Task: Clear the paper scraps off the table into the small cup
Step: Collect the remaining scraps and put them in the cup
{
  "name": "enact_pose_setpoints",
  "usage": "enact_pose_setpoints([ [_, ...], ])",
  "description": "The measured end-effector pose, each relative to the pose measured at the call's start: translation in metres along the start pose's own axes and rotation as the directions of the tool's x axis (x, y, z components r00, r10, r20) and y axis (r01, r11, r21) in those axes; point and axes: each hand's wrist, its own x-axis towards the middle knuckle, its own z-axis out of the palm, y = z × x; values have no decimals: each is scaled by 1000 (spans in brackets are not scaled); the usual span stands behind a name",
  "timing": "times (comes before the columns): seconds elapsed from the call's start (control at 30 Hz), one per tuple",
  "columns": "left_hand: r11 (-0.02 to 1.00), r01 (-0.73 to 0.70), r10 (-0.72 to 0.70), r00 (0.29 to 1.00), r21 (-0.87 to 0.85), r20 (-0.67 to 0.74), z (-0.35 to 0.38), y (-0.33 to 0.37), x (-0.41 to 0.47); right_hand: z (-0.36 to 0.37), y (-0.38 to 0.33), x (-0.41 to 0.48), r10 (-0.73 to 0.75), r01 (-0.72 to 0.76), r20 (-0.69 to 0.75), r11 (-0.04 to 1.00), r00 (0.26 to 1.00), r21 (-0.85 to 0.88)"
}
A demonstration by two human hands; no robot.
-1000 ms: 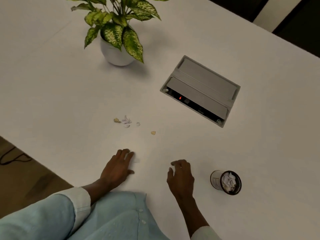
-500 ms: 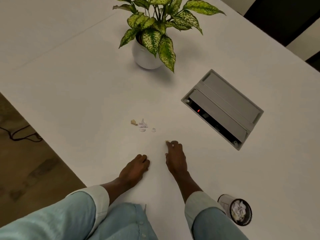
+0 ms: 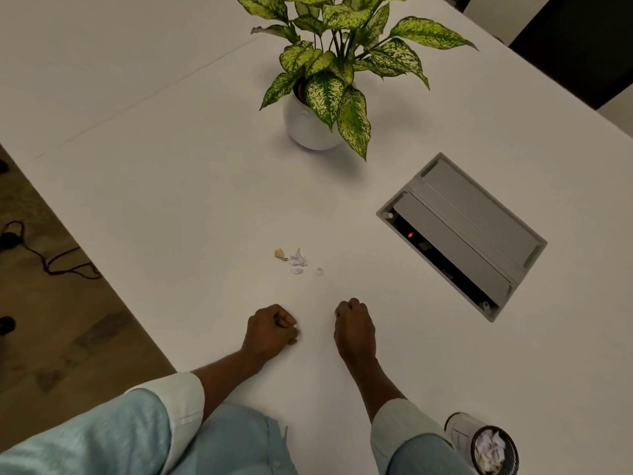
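Two curled hands, scraps just beyond on the white bench (image 3: 171, 207).

Head view: paper scraps (image 3: 297, 260) lie clustered just beyond both fists, slightly nearer the left hand (image 3: 270, 329); right hand (image 3: 354, 329) alongside. Both are closed; whether either holds paper is hidden. The small cup (image 3: 488, 445), lying at near right, is partly cut off.

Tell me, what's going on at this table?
A person is picking paper scraps off a white table. Both hands rest on it with fingers curled: the left hand seems to pinch something pale, and whether the right hand holds anything can't be seen. A little cluster of scraps lies just beyond the hands, in front of a potted plant. The small cup, near the right elbow, already has crumpled paper in it.
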Motion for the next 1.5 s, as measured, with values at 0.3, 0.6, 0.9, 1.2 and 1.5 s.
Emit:
enact_pose_setpoints([
  [0.3, 955, 164, -136, 982, -249, 129, 16, 20, -10, -24, -9, -56, 415, -545, 395, 356, 820, 759],
  [0.6, 994, -28, 54, 966, -104, 253, 78, 44, -49, -59, 14, -140, 526, -462, 330, 138, 784, 876],
  [0.9, 935, -353, 281, 801, 36, 529, 203, 82, -106, -91, 115, -232, 925, -455, -44, 226, 377, 861],
  [1.2, 461, -863, 459, 433, 208, 776, 297, 89, -157, -97, 172, -256, 951, -576, -157, 288, 268, 765],
  [1.5, 334, -888, 482, 449, 316, 752, 267, 84, -132, -92, 157, -244, 889, -562, -332, 456, 314, 690],
])
